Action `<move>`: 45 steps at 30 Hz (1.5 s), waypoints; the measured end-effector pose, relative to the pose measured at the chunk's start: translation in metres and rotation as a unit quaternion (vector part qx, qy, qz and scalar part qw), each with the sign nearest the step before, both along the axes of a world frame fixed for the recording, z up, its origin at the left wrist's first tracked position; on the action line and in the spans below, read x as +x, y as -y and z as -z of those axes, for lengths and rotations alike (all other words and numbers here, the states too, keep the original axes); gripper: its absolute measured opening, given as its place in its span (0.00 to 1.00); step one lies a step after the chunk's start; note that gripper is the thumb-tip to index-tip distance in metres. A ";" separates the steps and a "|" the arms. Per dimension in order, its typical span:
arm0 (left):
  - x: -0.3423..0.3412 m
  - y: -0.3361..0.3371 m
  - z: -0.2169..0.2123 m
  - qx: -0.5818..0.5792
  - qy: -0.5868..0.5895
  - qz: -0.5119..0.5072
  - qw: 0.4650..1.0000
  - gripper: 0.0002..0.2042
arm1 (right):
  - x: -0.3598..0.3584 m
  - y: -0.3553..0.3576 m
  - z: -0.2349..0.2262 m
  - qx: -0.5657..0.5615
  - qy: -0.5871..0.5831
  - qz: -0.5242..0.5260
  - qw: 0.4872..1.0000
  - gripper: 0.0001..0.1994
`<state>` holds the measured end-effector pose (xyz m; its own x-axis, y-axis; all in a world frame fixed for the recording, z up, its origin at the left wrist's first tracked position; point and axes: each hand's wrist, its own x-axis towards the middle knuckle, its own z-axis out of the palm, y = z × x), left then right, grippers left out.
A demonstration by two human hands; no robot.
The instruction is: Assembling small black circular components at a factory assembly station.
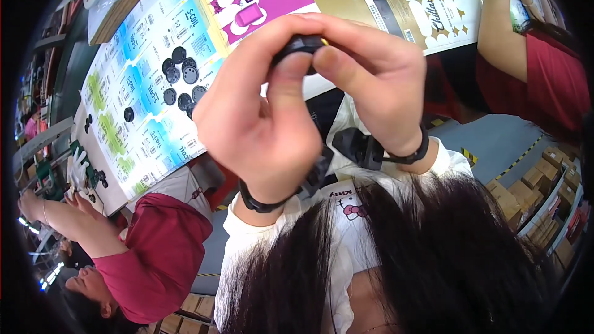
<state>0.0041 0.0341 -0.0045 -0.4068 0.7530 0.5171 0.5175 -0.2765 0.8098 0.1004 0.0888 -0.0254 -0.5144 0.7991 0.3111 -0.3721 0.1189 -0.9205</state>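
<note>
Raised over the table edge, my left hand [260, 117] and my right hand [383, 80] meet at their fingertips. Between them they pinch a small black rounded part [301, 43], with a spot of yellow at its right end. Fingers cover much of this part, so its full shape is hidden. Both thumbs press on its near side. On the table left of my left hand lies a loose group of black round discs [190, 74], some with small holes. A single black disc [129, 114] rests apart from them.
Printed packaging sheets [148, 105] in blue, green, magenta and gold cover the table. A person in a red shirt [158, 260] works at the left; another red sleeve [557, 68] is at the right. Cardboard boxes [538, 176] stand on racks at the far right.
</note>
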 end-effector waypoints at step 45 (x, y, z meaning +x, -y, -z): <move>0.011 -0.168 0.050 -0.216 0.088 0.263 0.936 0.07 | 0.074 -0.063 -0.001 -0.060 0.038 0.177 0.982 0.16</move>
<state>0.0154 0.2017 -0.0546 0.0289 0.9966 0.0772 0.2505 -0.0820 0.9646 0.1740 0.1521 -0.0240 -0.2154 0.9606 0.1759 -0.2563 0.1182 -0.9594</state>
